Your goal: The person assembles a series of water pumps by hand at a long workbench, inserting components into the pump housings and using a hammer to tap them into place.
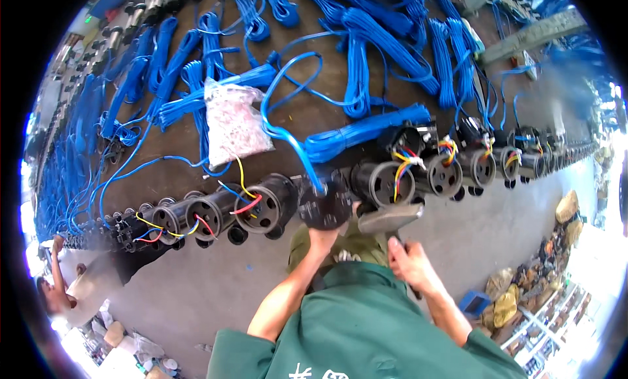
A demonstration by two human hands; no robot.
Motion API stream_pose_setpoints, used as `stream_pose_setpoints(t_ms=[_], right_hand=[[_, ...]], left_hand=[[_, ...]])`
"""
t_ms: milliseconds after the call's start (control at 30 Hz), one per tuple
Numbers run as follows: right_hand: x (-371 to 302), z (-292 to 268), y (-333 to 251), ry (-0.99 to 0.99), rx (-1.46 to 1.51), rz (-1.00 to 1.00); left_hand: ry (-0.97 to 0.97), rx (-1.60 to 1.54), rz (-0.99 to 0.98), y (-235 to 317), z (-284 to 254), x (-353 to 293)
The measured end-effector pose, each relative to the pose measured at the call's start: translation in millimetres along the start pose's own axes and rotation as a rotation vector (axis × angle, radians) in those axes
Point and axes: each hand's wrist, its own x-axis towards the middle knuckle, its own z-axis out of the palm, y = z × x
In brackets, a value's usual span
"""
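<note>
My left hand (323,240) is closed around the near side of a black round end cap (325,207); its fingertips are mostly hidden beneath. A blue cable (302,155) rises from the middle of that cap and loops back over the table. In my right hand (409,266), the fingers wrap the handle of a hammer, whose broad grey head (391,218) is just right of the cap. Close on the right stands an open black motor housing (386,185) with red, yellow and blue wires. Another black housing (268,206) sits to the left, its wires sticking out.
Black housings line the table edge on both sides. Bundled blue cables (366,134) and a clear bag of small pale pink parts (235,125) lie on the brown table (176,183). Another person (85,284) is at the far left. Sacks (507,304) and a blue bin (475,304) stand right.
</note>
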Motion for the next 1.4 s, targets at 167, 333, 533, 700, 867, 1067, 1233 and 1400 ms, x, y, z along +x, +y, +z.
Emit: stream_pose_setpoints(t_ms=[167,333,533,700,867,1067,1233,1400], right_hand=[[-20,-18,-20,0.069,-0.012,-0.239],[-27,-15,-26,0.056,0.005,-0.26],[-10,-14,-23,0.047,-0.139,-0.222],[-27,-15,-47,-0.043,0.123,-0.456],[18,-2,7,0.124,-0.315,-0.042],[-20,-22,-24,0.051,-0.116,-0.157],[-17,-28,-14,0.138,-0.106,-0.184],[-9,-23,-4,0.083,-0.134,-0.156]], left_hand=[[-0.098,-0.294,-0.243,16,-2,-2],[-0.271,-0.065,-0.091,53,-32,17],[-0.108,0.005,0.076,52,-13,21],[-0.069,-0.257,-0.037,53,-14,14],[0.004,0.172,0.119,63,-12,16],[-0.15,0.058,-0.058,47,-12,9],[-0.333,-0.267,-0.11,50,-42,7],[-0.26,-0.074,-0.103,-10,-18,3]])
